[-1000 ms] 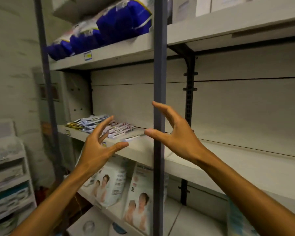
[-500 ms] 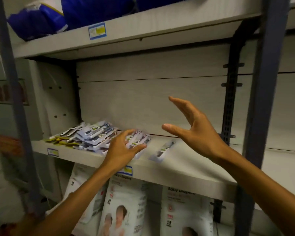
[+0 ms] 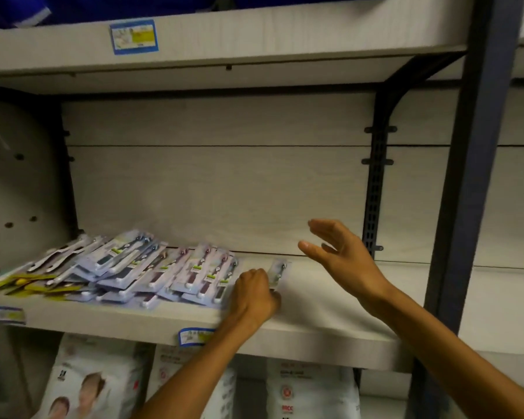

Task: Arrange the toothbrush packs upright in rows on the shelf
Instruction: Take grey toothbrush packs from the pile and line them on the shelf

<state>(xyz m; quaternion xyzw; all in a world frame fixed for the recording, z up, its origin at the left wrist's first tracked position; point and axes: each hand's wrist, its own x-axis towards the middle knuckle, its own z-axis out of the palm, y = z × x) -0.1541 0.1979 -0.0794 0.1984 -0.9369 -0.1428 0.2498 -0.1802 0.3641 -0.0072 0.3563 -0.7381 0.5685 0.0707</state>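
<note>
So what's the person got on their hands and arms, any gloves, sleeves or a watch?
Nothing that shows. The left hand and right hand are both bare, with no gloves and no rings that can be made out. Both forearms are uncovered as far as the picture's edge, with no sleeve, watch or wristband in view.

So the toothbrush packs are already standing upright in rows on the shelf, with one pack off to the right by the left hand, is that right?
Not quite. The head view shows the toothbrush packs lying flat in a loose overlapping heap on the shelf, not standing upright in rows. The rest holds: one single pack lies apart to the right, by the left hand.
</note>
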